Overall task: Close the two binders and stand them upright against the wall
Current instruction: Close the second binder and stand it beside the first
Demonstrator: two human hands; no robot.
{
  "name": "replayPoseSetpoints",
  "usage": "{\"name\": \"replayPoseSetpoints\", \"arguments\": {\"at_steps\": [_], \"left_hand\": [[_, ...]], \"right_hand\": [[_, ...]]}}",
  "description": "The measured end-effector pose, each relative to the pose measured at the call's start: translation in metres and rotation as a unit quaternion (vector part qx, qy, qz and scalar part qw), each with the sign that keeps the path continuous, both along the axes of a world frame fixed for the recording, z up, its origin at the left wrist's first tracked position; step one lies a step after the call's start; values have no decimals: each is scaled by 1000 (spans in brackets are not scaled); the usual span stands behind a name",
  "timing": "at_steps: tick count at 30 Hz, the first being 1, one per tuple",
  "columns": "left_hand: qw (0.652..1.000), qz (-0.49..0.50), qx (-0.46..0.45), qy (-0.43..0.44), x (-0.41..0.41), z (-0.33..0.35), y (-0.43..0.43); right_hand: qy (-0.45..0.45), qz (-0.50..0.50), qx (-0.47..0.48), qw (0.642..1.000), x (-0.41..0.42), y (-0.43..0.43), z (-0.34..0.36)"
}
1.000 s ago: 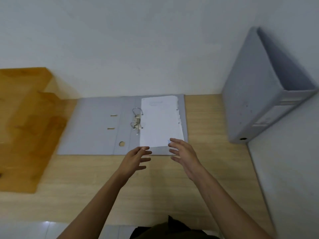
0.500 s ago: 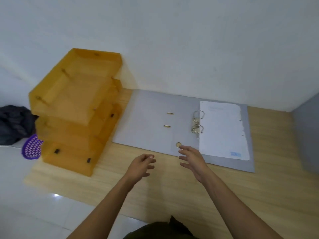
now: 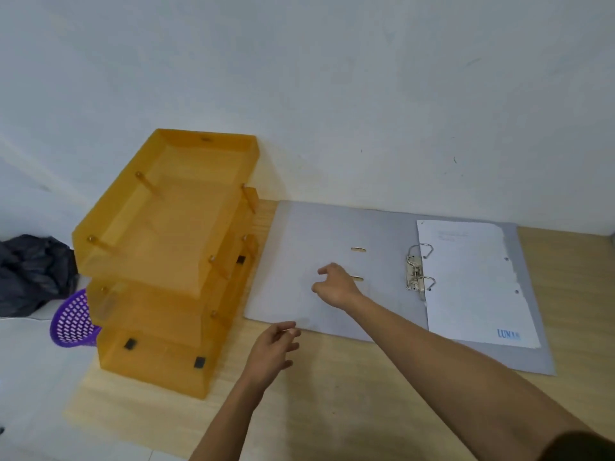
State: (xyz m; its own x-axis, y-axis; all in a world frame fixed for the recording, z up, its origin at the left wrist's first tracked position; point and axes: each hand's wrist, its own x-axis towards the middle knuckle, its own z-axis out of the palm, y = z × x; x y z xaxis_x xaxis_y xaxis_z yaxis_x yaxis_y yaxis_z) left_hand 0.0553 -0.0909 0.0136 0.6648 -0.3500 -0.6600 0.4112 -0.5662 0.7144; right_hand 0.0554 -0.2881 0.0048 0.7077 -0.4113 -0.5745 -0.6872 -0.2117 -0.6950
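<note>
A grey lever-arch binder [image 3: 299, 241] lies open and flat on the wooden desk [image 3: 349, 387], its back edge at the white wall. Its metal rings [image 3: 417, 272] stand open, with a stack of white paper [image 3: 472, 281] on the right half. My right hand [image 3: 336, 286] hovers over the empty left cover, fingers spread and holding nothing. My left hand [image 3: 273, 352] is at the binder's near left corner, fingers loosely curled, empty. The second binder is out of view.
A stacked orange translucent letter tray [image 3: 163, 247] stands just left of the binder, close to its left edge. Beyond the desk's left end lie a purple perforated basket [image 3: 71, 322] and a dark bundle of cloth [image 3: 30, 274].
The view has swung left, so the upright grey binder at the right has left the frame. Both hands moved from the binder's front edge leftwards to its left cover.
</note>
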Motion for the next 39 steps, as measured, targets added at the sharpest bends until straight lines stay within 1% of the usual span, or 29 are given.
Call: {"name": "replayPoseSetpoints", "arguments": {"at_steps": [2,4,5,7,10,11,13,16,18,20,22,26,31,33,35,37,39], "left_hand": [[1000,7,-8,5,5,-4,5],[1000,6,-5,11,5,-10,11],[1000,6,-1,16,5,-13,13],[1000,1,13,18,5,-17,18],[999,-15,35,2,4,-26,23],[999,-19,43,-13,4,-28,23],[994,-21,72,-80,4,-34,21],[978,-17,119,-171,3,-42,15],[970,-23,146,-195,-1,-47,13],[965,-19,165,-202,-6,-51,11],[963,-2,180,-200,-14,-51,9],[963,44,197,-176,-25,-51,10],[965,67,202,-152,-26,-49,23],[973,92,184,-107,-16,-49,25],[979,132,145,-57,-7,-43,27],[983,153,95,-35,-2,-33,29],[988,139,57,-32,1,-20,33]], "right_hand": [[49,91,-98,990,2,-9,-15],[88,183,-195,959,-8,-20,-36],[102,216,-224,945,-17,-24,-46],[119,259,-249,926,-32,-27,-65],[111,273,-268,917,-48,-23,-76],[108,272,-265,919,-52,-21,-76],[99,269,-263,921,-64,-17,-75],[94,263,-251,927,-87,-4,-71],[88,269,-249,926,-111,8,-69],[82,284,-250,922,-138,19,-67],[80,299,-247,918,-162,30,-65],[76,298,-224,925,-184,46,-57],[52,219,-186,956,-163,39,-49],[66,216,-151,962,-148,39,-49],[84,208,-113,968,-136,45,-49],[93,194,-92,972,-128,51,-46],[89,169,-67,979,-120,56,-41]]}}
